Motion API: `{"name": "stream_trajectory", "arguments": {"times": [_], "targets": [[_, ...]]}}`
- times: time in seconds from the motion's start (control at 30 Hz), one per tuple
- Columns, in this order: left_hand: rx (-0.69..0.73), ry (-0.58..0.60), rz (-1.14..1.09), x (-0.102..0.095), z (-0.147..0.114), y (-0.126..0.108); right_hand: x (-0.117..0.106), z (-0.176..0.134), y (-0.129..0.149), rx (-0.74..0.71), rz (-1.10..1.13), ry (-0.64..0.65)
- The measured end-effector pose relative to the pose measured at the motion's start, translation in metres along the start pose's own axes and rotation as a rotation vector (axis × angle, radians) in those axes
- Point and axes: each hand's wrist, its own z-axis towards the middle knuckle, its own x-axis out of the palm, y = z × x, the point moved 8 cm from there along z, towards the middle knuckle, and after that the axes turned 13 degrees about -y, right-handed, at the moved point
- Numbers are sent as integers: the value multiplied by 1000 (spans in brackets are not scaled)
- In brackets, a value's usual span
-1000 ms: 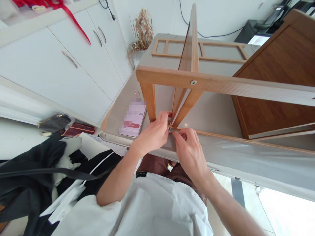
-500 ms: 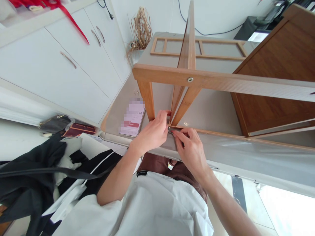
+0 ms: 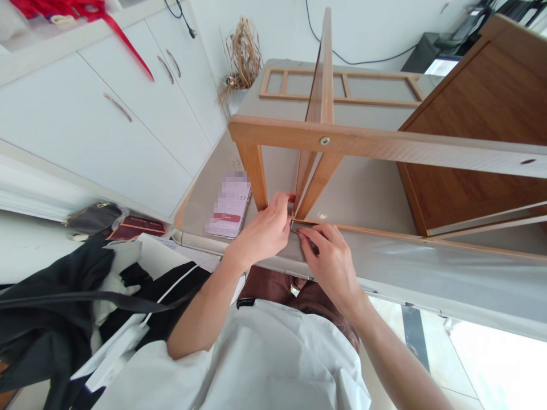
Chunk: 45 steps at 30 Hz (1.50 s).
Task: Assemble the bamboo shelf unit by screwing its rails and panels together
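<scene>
Pinching the near end of a bent metal piece point(image 3: 293, 226), the right hand point(image 3: 331, 250) works just below the middle of the frame, thumb and forefinger drawn narrow together. The metal piece looks like a small hex key, though the fingertips hide part of it. It lies to the left of those fingertips; its visible length runs roughly crosswise, sloping a little down toward the right, while its far end bends up toward the lower wooden rail point(image 3: 363, 229). That bend, just below the foot of the slanted post point(image 3: 320, 185), seems to be the relation that counts: the right hand has the piece, yet the left hand point(image 3: 269, 228) is just beside its far end.

The left hand's fingers curl behind the foot of the slanted post, near the bottom of the upright panel point(image 3: 323, 74); whether they grip or only brace, I cannot tell, since the tips are partly out of sight.

Above both hands the upper rail point(image 3: 384, 146) crosses to the right edge, with a round bolt head point(image 3: 325, 140) in it. Left of centre, a phone point(image 3: 231, 208) lies on the table point(image 3: 194, 208), below two small screws point(image 3: 233, 163). A brown board point(image 3: 478, 131) leans at the upper right.
</scene>
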Motion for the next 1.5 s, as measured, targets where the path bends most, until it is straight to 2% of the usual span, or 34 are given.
{"name": "stream_trajectory", "arguments": {"times": [0.33,0.8,1.17,1.5], "targets": [[0,-3,-4,1,-1,0,1,0,2,-49,6,54],[5,-12,-23,1,-1,1,0,12,10,-169,4,55],[-1,-8,-30,2,-1,2,2,7,10,-215,40,48],[-11,4,-26,1,-1,2,7,3,22,-243,-149,64]]}}
